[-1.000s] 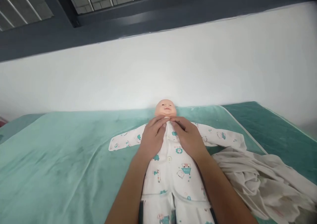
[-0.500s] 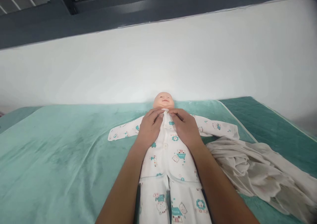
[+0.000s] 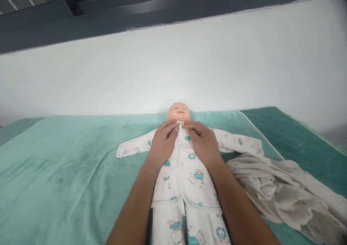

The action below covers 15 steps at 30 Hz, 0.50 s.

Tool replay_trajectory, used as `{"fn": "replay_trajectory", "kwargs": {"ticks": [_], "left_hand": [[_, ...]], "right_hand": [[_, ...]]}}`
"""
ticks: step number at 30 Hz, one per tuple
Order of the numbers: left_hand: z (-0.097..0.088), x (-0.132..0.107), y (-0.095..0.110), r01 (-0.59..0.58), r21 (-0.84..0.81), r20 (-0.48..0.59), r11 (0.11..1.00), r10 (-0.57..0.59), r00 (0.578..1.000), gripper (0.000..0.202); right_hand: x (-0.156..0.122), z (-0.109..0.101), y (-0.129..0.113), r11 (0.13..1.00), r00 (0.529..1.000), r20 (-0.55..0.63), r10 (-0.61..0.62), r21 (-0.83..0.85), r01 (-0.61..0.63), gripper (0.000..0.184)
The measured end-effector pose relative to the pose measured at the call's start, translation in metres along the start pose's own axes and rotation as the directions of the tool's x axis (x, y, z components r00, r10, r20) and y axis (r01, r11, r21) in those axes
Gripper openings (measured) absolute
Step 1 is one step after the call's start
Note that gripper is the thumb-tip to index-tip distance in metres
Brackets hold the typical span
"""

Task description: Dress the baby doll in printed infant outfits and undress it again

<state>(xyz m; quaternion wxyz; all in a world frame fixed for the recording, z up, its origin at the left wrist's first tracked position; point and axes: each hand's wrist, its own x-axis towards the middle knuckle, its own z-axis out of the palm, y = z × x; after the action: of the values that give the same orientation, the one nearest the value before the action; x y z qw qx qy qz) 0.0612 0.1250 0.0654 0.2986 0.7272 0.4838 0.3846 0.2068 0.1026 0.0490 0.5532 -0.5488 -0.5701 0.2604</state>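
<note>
A baby doll [image 3: 178, 111] lies on its back on a green blanket [image 3: 67, 165], dressed in a white romper [image 3: 187, 180] with teal animal prints, sleeves spread out to both sides. My left hand [image 3: 162, 143] rests on the left side of the doll's chest, its fingertips pinching the romper's front edge just under the chin. My right hand [image 3: 201, 141] lies on the right side of the chest, fingers pinching the opposite edge of the collar. The two hands meet at the neckline. The doll's feet are out of view.
A crumpled white cloth [image 3: 282, 190] lies on the blanket to the right of the doll. A darker green mattress [image 3: 303, 140] shows at the far right. A white wall [image 3: 173, 64] rises directly behind the doll's head, with a dark frame above it.
Both hands stay at the romper's neckline with only small finger movement. The view has tilted slightly, so the doll sits a bit higher in frame than a second ago.
</note>
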Motion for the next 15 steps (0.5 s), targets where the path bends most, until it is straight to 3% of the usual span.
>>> {"fn": "replay_trajectory", "kwargs": {"ticks": [15], "left_hand": [[-0.0038,0.0029,0.0001,0.000,-0.036,0.066,0.999,0.002,0.998,0.032]], "right_hand": [[0.0018,-0.0024,-0.0021,1.000,0.992,0.130,0.003,-0.020,0.000,0.027]]}}
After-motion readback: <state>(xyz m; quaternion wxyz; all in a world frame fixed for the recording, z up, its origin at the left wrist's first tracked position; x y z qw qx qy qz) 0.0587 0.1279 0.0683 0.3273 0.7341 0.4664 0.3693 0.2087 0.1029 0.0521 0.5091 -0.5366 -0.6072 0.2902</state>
